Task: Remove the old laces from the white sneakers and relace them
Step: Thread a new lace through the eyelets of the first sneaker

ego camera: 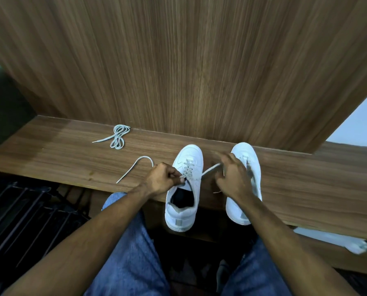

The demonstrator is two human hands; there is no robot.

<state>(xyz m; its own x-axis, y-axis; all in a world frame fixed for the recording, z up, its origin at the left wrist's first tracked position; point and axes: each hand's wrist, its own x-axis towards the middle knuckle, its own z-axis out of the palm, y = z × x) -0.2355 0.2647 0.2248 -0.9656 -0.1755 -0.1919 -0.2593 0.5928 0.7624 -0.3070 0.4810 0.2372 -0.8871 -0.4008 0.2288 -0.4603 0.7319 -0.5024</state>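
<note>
**Uneven ends and a shoe near the edge**

The left white leather sneaker [184,186] sits toe-away on the brown wood-grain shelf [71,159], its heel hanging past the front edge. A pale grey flat lace [188,170] already crosses most of its eyelets. The left hand [163,178] pinches one end of that lace beside the top eyelet, fingers curled tight on it, and the loose tail loops out to the left across the shelf. The right hand [231,176] is blurred; its fingers look curled round the other end, which runs taut from the shoe, though the exact hold is hard to read. Behind it lies the right white sneaker [245,182], apparently without a lace, also overhanging the edge. A coiled pale grey spare lace [118,136] rests near the back wall, well apart.

Judged from this, a hard pull on either side could drag the overhanging shoe off the shelf. Uneven tension may leave one tail too short to tie. The pinched end could also slip and miss its eyelet
</note>
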